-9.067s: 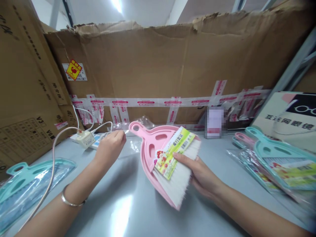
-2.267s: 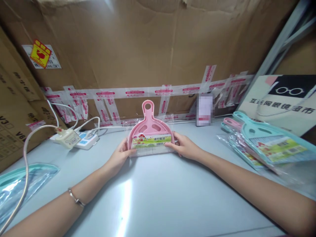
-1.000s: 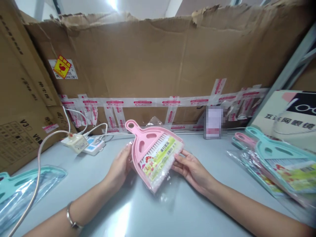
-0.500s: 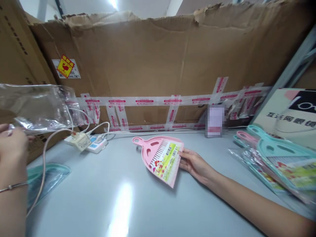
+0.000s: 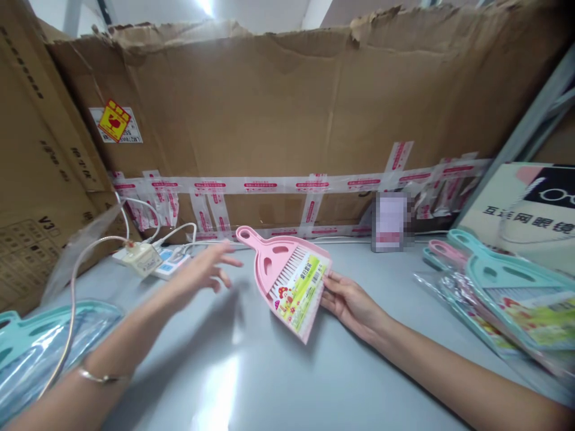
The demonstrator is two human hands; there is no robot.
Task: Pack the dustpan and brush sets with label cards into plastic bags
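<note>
A pink dustpan (image 5: 273,261) with a brush set in it is held tilted above the grey table. Across the bristles runs a printed label (image 5: 302,287) in yellow-green and white. My right hand (image 5: 349,302) grips the wide edge of the dustpan, thumb on the front. Apart from it on the left, my left hand (image 5: 209,269) holds nothing, its fingers spread toward the dustpan's handle. A bracelet (image 5: 102,377) circles my left wrist. Behind that forearm lies a teal dustpan (image 5: 31,335) in clear plastic wrap.
Several teal and pink dustpans (image 5: 507,269) in plastic lie stacked on the right. At the back stand a large cardboard box (image 5: 269,120), a blurred upright panel (image 5: 390,221) and a power strip (image 5: 173,263) with an adapter (image 5: 142,258). A white cable (image 5: 74,299) crosses the left side.
My left hand has let go of a clear plastic bag at the far left and moved right toward the dustpan. The dustpan's handle end has tipped up slightly in my right hand.
</note>
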